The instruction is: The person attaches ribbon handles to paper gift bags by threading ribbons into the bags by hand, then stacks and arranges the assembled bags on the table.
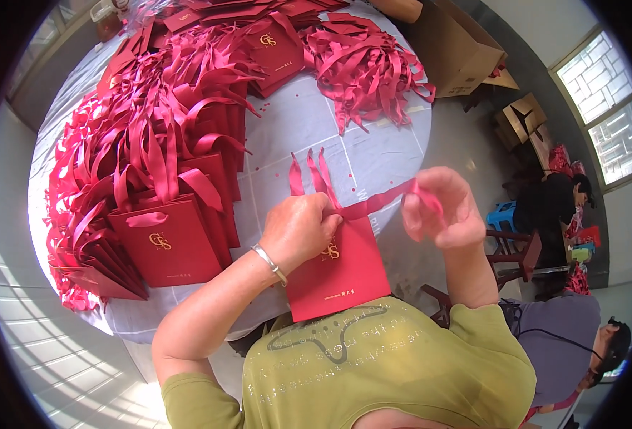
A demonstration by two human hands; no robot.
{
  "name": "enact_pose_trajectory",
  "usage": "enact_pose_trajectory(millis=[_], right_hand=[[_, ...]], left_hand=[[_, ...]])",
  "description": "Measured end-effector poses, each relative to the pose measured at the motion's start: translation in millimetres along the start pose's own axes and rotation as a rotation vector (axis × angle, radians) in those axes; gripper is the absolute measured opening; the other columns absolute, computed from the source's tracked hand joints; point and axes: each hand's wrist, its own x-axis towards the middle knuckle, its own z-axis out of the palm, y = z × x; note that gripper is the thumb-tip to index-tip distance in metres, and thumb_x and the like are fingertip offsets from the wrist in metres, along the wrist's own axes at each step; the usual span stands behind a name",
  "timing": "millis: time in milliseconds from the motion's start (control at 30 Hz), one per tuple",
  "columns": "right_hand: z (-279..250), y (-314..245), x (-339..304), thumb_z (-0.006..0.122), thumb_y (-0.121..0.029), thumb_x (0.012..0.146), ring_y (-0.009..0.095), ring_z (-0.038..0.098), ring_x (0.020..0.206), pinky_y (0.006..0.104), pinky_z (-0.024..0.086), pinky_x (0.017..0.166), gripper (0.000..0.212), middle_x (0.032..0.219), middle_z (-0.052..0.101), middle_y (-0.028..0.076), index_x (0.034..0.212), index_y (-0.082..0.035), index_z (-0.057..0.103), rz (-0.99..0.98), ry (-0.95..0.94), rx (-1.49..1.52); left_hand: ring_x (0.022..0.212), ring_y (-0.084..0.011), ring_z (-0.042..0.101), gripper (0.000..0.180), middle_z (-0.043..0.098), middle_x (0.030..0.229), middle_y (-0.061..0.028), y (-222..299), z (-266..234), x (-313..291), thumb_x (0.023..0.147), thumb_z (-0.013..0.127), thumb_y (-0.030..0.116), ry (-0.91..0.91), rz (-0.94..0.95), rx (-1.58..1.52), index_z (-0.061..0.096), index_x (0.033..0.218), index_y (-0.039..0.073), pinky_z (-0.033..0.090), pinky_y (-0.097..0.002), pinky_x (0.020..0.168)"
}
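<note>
A flat red paper gift bag (pixel 348 272) with gold print leans against my body at the near edge of the table. My left hand (pixel 298 227), a silver bangle at its wrist, is closed at the bag's top edge, pinching a red ribbon (pixel 382 199) there. From that pinch the ribbon runs taut to my right hand (pixel 448 211), whose curled thumb and fingers grip its other end. Beyond my left hand, loose ribbon ends (pixel 319 171) stick up and lie on the cloth. The fingers of the left hand partly hide the gold emblem.
Many red bags with ribbon handles (pixel 173 247) stand packed along the table's left side. A heap of ribbons (pixel 366 71) lies at the far right of the white tablecloth (pixel 277 139). Off the table are a cardboard box (pixel 466 57), a blue stool (pixel 500 217) and two other people.
</note>
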Motion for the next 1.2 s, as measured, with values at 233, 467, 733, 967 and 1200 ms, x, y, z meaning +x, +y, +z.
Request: enact_pose_trajectory(millis=[233,467,733,967,1200], right_hand=[[-6.1,16.1,6.4,0.067,-0.006,0.092,0.02,0.063,0.079,0.0293,0.051,0.069,0.016,0.099,0.064,0.013,0.105,0.002,0.068,-0.261,0.089,-0.159],[25.9,10.9,24.8,0.061,0.005,0.094,0.009,0.064,0.074,0.0195,0.049,0.063,0.005,0.096,0.066,0.009,0.096,0.003,0.066,-0.013,0.182,-0.495],[14.0,65.8,26.9,0.069,0.001,0.081,0.024,0.068,0.074,0.0337,0.053,0.067,0.013,0.083,0.069,0.014,0.094,0.0,0.069,-0.002,0.101,-1.125],[0.6,58.6,22.9,0.07,0.001,0.082,0.019,0.066,0.068,0.0301,0.052,0.062,0.01,0.081,0.069,0.011,0.091,0.0,0.07,0.01,0.137,-1.116],[-6.4,55.5,23.2,0.072,0.004,0.08,0.016,0.066,0.068,0.0274,0.052,0.061,0.015,0.085,0.069,0.011,0.095,0.001,0.071,0.059,0.274,-1.029]], left_hand=[[0.077,-0.0364,0.068,0.019,0.069,0.077,-0.0189,-2.4,-1.1,-2.0,0.084,0.068,0.018,0.01,0.022,-0.05,0.071,0.093,0.002,0.053,-0.0445,0.072],[0.078,-0.0383,0.068,0.015,0.07,0.08,-0.0197,-2.9,-7.6,-3.2,0.082,0.069,0.009,0.054,0.028,-0.098,0.071,0.094,0.0,0.053,-0.0441,0.071],[0.053,-0.0134,0.061,0.013,0.068,0.071,-0.0108,-1.6,-20.5,-2.8,0.088,0.069,0.006,-0.107,-0.076,-0.333,0.07,0.097,-0.003,0.049,-0.0313,0.051],[0.047,-0.007,0.053,0.011,0.064,0.07,-0.0018,-7.8,-52.8,-1.4,0.092,0.066,0.006,-0.346,-0.232,-0.422,0.069,0.098,-0.004,0.043,-0.0247,0.044],[0.05,-0.0046,0.053,0.012,0.061,0.068,0.0015,-11.6,-50.9,3.0,0.095,0.062,0.005,-0.325,-0.33,-0.577,0.068,0.102,-0.003,0.041,-0.0236,0.047]])
